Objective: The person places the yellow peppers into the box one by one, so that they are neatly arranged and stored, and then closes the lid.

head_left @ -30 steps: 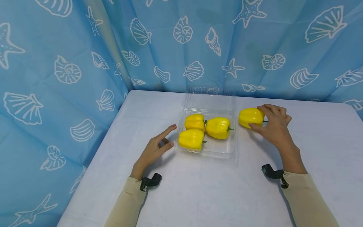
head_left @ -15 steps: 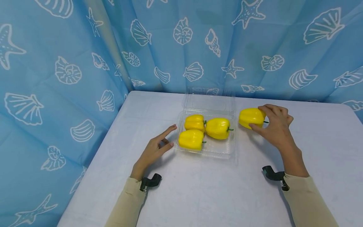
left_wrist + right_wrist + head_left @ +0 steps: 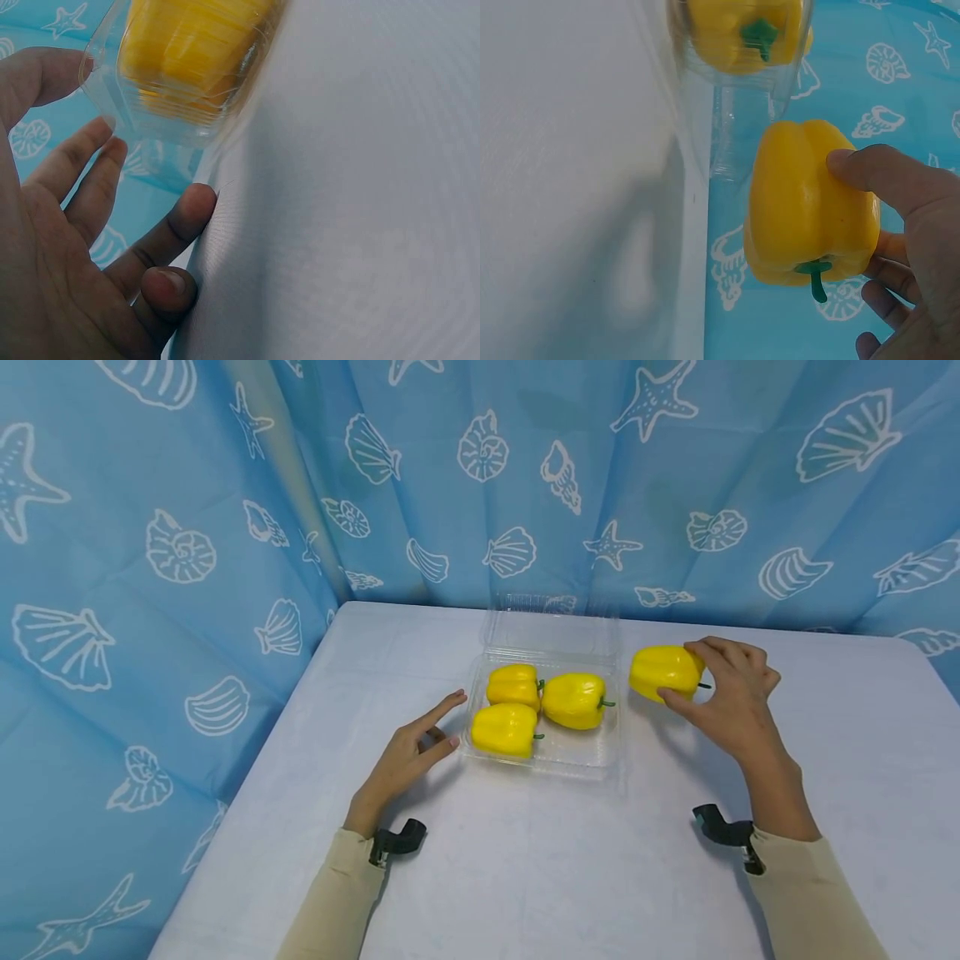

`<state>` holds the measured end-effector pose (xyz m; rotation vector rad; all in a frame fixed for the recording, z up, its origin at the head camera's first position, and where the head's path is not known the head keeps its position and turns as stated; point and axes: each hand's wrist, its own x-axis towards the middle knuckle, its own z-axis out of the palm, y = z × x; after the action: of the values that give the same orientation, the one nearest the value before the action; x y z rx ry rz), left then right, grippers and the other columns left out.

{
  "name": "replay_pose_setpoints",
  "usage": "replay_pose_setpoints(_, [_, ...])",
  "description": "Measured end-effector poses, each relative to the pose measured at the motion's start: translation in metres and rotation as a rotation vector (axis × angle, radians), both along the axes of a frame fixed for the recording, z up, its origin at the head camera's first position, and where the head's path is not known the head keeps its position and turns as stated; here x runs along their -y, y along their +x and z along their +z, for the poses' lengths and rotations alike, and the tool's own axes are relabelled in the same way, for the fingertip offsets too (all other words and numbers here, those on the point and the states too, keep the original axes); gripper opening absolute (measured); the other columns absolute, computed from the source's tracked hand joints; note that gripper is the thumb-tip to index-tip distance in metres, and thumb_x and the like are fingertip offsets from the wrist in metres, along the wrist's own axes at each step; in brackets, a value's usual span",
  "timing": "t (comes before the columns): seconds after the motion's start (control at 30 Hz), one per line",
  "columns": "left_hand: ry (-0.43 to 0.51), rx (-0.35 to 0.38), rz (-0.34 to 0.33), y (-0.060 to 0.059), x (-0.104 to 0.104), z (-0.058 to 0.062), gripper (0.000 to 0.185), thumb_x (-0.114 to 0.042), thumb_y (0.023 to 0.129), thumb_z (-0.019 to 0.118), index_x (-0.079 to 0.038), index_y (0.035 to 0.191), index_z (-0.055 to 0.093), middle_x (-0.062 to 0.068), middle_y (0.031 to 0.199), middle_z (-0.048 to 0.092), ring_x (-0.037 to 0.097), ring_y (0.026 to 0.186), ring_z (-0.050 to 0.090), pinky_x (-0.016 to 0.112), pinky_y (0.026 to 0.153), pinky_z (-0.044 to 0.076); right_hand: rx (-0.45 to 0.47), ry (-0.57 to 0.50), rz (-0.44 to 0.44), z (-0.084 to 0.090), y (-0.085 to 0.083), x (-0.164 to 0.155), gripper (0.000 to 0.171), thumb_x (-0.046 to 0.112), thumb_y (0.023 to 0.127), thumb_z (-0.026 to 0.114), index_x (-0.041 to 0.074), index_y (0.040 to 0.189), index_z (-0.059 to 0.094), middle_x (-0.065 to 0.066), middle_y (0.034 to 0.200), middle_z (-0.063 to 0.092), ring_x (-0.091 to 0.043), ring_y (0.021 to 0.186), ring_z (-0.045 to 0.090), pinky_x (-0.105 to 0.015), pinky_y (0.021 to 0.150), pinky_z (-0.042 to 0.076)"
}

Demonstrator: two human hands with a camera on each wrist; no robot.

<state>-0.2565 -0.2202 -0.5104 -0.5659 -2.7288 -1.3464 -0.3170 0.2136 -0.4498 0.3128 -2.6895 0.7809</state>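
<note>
A yellow pepper (image 3: 663,671) sits just right of the clear container (image 3: 544,752), gripped by the right hand (image 3: 731,702) with thumb and curled fingers around its stem end. Three more peppers (image 3: 540,710) lie inside the container. The left hand (image 3: 408,756) rests on the white table (image 3: 525,860), fingers relaxed and straight, fingertips at the container's left edge, holding nothing.

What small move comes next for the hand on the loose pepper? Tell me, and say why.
Probably lift the fourth pepper and carry it left over the clear container. The right hand already grips it beside the container, three peppers lie inside with the near right corner bare, and the left hand rests at the container's edge.
</note>
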Motion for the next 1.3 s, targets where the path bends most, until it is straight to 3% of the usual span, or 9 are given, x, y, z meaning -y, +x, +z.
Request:
replay_pose_setpoints(0.5, [-0.017, 0.000, 0.002, 0.001, 0.002, 0.002, 0.059, -0.033, 0.100, 0.058, -0.035, 0.155, 0.038, -0.015, 0.158, 0.035, 0.016, 0.090, 0.058, 0.033, 0.074, 0.048, -0.059, -0.038, 0.002, 0.005, 0.012, 0.004, 0.068, 0.023, 0.077, 0.086, 0.000, 0.134, 0.056, -0.022, 0.140, 0.045, -0.045, 0.130, 0.027, -0.063, 0.093, 0.013])
replay_pose_setpoints(1.3, [0.003, 0.010, -0.008, 0.000, 0.002, 0.001, 0.060, -0.035, 0.100, 0.058, -0.033, 0.155, 0.038, -0.014, 0.158, 0.034, 0.016, 0.090, 0.058, 0.034, 0.073, 0.048, -0.076, -0.069, 0.017, 0.007, 0.031, 0.018, 0.069, 0.024, 0.076, 0.087, 0.001, 0.134, 0.057, -0.021, 0.138, 0.048, -0.043, 0.129, 0.029, -0.063, 0.092, 0.013])
